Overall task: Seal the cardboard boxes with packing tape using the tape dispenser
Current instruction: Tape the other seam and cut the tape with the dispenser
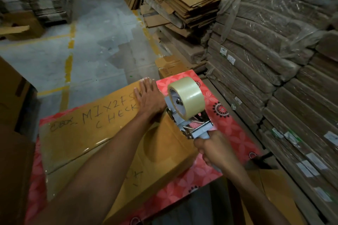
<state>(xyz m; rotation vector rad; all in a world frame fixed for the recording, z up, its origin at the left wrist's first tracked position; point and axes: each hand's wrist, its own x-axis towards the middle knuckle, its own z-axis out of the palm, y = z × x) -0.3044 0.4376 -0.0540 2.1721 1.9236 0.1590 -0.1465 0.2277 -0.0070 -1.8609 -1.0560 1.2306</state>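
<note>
The brown cardboard box [87,139] lies on the red flowered counter [228,120]. The left grip [149,97] presses flat, fingers straight, on its far end. The right grip [215,150] clasps the grey metal tape dispenser with clear roll [182,107] at the box's right edge.

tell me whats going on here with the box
A person is taping a cardboard box shut. The left hand lies flat on the box top near its far end, holding it down. The right hand grips the handle of a dispenser loaded with a clear roll, its front end at the box's right edge. The box lies on a red flowered surface, beside stacks of flattened cardboard.
</note>
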